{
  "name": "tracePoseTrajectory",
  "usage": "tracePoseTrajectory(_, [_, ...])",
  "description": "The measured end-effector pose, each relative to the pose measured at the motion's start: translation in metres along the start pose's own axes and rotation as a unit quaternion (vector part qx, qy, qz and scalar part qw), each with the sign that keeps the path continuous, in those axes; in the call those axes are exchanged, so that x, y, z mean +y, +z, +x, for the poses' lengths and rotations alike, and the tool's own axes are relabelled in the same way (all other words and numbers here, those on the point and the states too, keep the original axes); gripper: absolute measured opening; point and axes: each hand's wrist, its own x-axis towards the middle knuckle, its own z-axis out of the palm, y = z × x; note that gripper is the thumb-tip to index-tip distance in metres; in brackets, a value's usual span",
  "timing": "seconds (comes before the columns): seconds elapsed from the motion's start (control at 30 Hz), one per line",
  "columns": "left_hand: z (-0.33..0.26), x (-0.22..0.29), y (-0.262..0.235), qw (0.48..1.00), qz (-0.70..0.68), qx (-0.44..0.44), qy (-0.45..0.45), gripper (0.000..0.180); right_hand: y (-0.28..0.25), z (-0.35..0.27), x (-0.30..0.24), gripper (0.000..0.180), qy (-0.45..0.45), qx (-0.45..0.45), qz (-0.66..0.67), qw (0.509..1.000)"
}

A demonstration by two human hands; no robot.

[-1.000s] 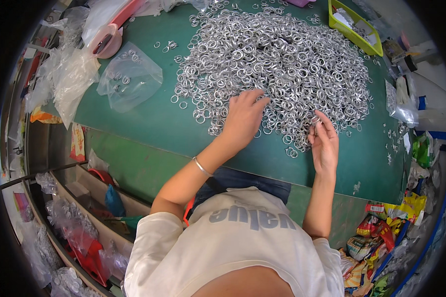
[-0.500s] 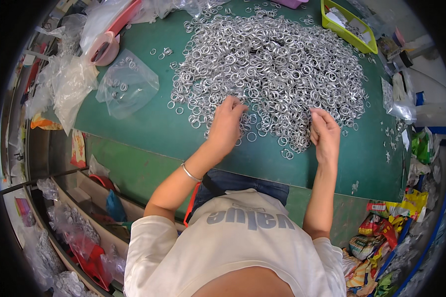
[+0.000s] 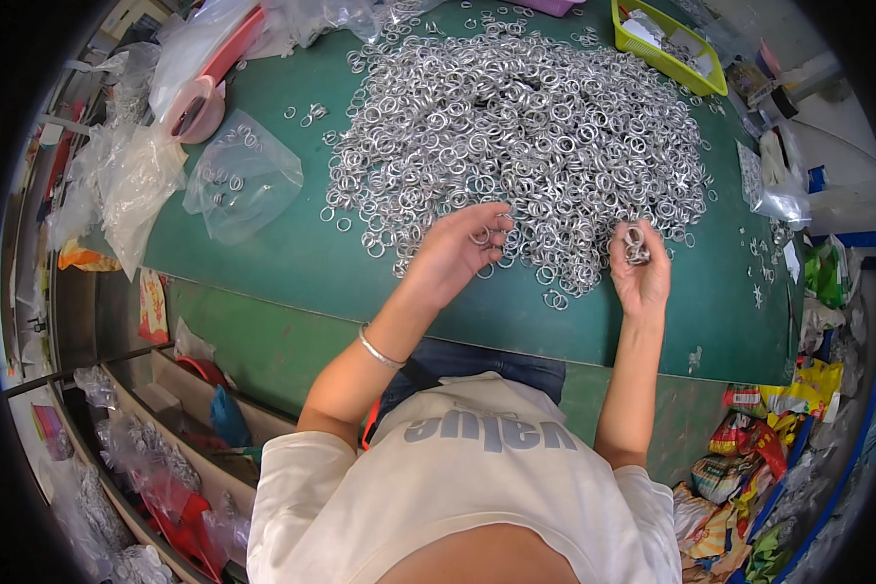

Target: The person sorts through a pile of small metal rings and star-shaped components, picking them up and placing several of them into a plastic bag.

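Note:
A wide heap of silver metal rings (image 3: pixel 516 136) covers the middle of the green table (image 3: pixel 311 282). At the heap's near edge, my left hand (image 3: pixel 448 255) has its fingers curled, and a ring (image 3: pixel 479 236) shows between the fingers and thumb. My right hand (image 3: pixel 642 280), palm up near the heap's right front, holds a small bunch of rings (image 3: pixel 637 245) in its cupped fingers. Two or so loose rings (image 3: pixel 555 300) lie on the table between the hands. A clear plastic bag (image 3: pixel 248 190) with a few rings inside lies to the left.
A yellow-green basket (image 3: pixel 672 58) stands at the far right, and a pink cup (image 3: pixel 202 115) at the far left beside crumpled clear bags (image 3: pixel 131 180). Small silver pieces (image 3: pixel 761 263) lie near the right edge. Coloured packets (image 3: pixel 740 448) fill the lower right; open drawers (image 3: pixel 165 389) stand lower left.
My left hand has lifted slightly and turned, its fingers less pinched. My right hand has turned palm up, showing the rings in it. The view has shifted a little.

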Motion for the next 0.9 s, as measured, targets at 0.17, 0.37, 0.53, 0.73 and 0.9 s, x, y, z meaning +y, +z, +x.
tracePoseTrajectory(0.17, [0.011,-0.004,0.015,0.997,-0.048,-0.059,-0.034,0.036,0.021,-0.006,0.02,0.025,-0.373,-0.087,-0.677,0.628])
tracePoseTrajectory(0.37, [0.008,-0.002,0.023,0.987,-0.138,-0.05,-0.069,0.036,0.03,-0.009,0.028,0.02,-0.312,-0.071,-0.764,0.56])
tracePoseTrajectory(0.53, [0.006,-0.011,0.007,0.934,0.318,0.027,0.159,0.028,-0.013,-0.002,0.002,0.006,-0.086,-0.11,-0.29,0.947])
tracePoseTrajectory(0.73, [0.015,-0.018,0.027,0.56,0.75,0.116,0.334,0.04,-0.035,-0.003,-0.006,0.029,-0.014,-0.218,0.073,0.973])
tracePoseTrajectory(0.9, [0.037,-0.026,0.04,0.448,0.823,0.019,0.348,0.043,-0.028,-0.003,-0.012,0.029,0.043,-0.235,0.177,0.955])
